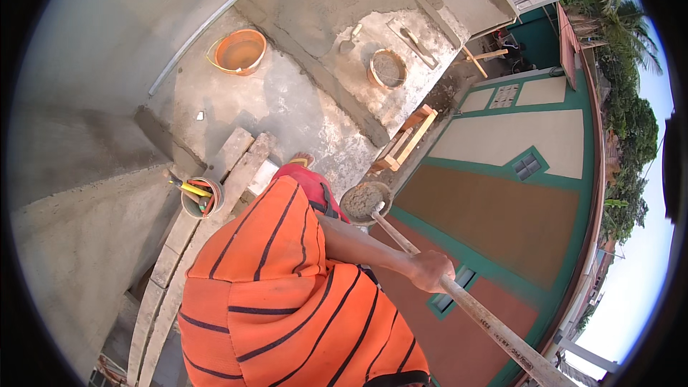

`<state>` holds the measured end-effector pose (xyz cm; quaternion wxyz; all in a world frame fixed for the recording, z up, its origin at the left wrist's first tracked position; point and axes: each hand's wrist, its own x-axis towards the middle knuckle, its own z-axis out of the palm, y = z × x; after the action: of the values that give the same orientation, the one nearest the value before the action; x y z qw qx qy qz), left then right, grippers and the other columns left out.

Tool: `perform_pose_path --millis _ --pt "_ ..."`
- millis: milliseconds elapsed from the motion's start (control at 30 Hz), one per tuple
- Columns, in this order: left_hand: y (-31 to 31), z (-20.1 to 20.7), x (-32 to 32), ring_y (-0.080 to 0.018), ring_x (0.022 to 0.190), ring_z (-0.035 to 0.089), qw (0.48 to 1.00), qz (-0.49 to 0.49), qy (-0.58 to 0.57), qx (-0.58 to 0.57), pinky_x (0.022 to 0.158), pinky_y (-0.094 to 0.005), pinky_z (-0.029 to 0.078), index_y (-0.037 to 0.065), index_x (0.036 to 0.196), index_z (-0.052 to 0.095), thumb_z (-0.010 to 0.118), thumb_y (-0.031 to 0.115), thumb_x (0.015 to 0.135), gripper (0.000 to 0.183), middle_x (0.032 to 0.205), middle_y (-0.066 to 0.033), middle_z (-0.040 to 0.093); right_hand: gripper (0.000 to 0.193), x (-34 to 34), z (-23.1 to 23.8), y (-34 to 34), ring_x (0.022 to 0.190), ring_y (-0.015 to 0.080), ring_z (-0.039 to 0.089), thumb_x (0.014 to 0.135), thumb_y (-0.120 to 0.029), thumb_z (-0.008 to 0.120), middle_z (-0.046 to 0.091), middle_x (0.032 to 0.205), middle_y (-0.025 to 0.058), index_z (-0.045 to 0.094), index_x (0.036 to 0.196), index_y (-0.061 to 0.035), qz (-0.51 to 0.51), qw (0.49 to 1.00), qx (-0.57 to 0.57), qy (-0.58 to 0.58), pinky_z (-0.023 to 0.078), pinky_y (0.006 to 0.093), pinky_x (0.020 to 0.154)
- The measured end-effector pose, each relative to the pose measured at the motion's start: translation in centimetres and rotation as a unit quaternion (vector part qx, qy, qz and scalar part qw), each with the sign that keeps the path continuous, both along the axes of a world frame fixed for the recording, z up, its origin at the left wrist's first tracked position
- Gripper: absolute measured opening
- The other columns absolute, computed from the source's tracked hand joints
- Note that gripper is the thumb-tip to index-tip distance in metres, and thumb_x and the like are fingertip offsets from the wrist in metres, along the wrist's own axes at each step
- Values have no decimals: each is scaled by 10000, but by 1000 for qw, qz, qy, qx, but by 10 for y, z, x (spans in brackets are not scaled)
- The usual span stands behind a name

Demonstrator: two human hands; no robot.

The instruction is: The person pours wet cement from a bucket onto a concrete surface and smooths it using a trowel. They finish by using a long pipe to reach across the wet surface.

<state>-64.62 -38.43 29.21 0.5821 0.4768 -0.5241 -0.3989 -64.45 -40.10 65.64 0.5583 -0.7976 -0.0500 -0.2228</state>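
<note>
My left hand (431,271) comes across from an orange striped sleeve and closes around a long wooden pole (494,326). From the lower right, the pole slants up to a pale tip over a bucket of wet grey mortar (362,201). That bucket is beside my red-clad leg (304,179); whether the tip touches bucket or mortar I cannot tell. My right hand is out of view; only a black-trimmed orange sleeve (390,351) shows at the lower edge.
Ahead, an orange bucket (240,51), a smaller mortar bucket (387,69), a trowel (350,40) and a float (414,46) rest on the concrete slab. A tool bucket (201,197) stands by wooden planks (240,165) at left. Timber framing (405,140) borders the slab's right edge.
</note>
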Motion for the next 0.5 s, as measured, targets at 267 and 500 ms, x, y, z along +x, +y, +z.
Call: perform_pose_path --millis 267,500 --pt "61 -17 89 -364 674 606 982 162 -67 72 604 -463 440 95 626 547 702 233 698 219 625 -107 583 218 58 -140 11 395 98 392 929 -330 568 441 493 -42 543 799 -157 7 997 23 78 298 276 465" --pt "95 -62 162 -367 810 635 943 249 -137 174 689 -471 476 87 735 613 697 176 628 163 753 -141 644 219 53 -130 10 398 98 392 922 -327 576 439 488 -42 543 790 -156 24 996 36 82 298 279 468"
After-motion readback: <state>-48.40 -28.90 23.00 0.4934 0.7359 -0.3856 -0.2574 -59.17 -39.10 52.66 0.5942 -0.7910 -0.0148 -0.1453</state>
